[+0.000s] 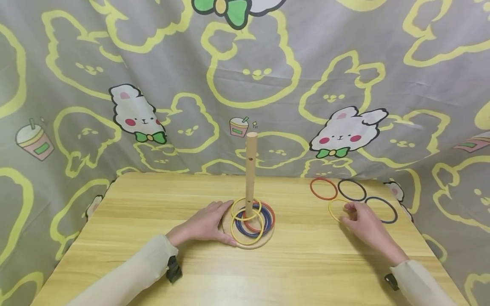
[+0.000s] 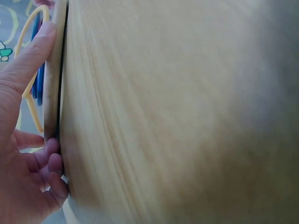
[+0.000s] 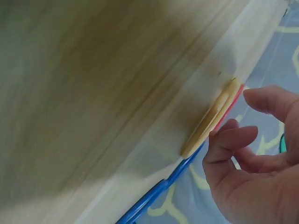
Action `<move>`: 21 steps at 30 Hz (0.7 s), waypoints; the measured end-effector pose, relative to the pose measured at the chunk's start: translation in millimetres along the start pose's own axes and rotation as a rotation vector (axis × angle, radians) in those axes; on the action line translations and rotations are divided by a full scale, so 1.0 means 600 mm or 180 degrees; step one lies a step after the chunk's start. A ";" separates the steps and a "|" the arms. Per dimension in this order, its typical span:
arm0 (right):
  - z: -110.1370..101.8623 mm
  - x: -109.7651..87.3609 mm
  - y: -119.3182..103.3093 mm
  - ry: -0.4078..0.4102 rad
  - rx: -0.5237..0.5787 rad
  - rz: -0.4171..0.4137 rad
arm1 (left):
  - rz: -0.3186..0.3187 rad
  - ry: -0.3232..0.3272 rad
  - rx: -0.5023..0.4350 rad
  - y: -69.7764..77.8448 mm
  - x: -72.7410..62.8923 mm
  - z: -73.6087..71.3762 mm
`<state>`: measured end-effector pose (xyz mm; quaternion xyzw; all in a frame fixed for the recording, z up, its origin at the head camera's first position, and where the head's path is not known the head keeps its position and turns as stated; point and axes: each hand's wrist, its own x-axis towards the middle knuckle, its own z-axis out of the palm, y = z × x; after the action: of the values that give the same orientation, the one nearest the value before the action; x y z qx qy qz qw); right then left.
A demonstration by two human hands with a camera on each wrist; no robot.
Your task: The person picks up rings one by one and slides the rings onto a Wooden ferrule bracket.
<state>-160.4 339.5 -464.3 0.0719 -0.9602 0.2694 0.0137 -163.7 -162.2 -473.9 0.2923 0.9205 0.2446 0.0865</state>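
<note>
A wooden peg (image 1: 250,170) stands upright on a round wooden base (image 1: 228,223). Overlapping yellow, blue and red rings lie about its foot, one yellow ring (image 1: 263,229) toward the front. My left hand (image 1: 204,223) grips the base from the left, thumb along the near rim and fingers curled at the edge. At the right, my right hand (image 1: 365,225) hovers over the near side of a loose yellow ring (image 1: 330,212). In the right wrist view its thumb (image 3: 264,99) and index finger are apart, close beside that yellow ring (image 3: 210,122).
Behind the right hand, a red ring (image 1: 311,189) and a dark blue ring (image 1: 351,200) lie flat on the wooden table (image 1: 153,191). Another dark blue ring (image 1: 396,214) is farther right. A patterned grey curtain (image 1: 183,72) hangs along the table's back and sides.
</note>
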 end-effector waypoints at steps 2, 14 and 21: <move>-0.004 0.006 0.007 -0.0098 -0.0050 0.0026 | 0.0008 0.0008 -0.0008 -0.001 0.000 -0.002; 0.004 0.003 -0.024 -0.0390 -0.0091 -0.0129 | -0.0011 -0.0086 -0.0097 -0.001 -0.004 -0.008; 0.020 -0.005 -0.046 -0.0459 -0.0228 -0.0207 | -0.0005 -0.0094 -0.0118 -0.005 -0.005 -0.006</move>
<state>-153.0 310.7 -460.6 0.1217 -0.9649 0.2285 -0.0442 -163.7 -167.8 -472.3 0.2936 0.9146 0.2572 0.1057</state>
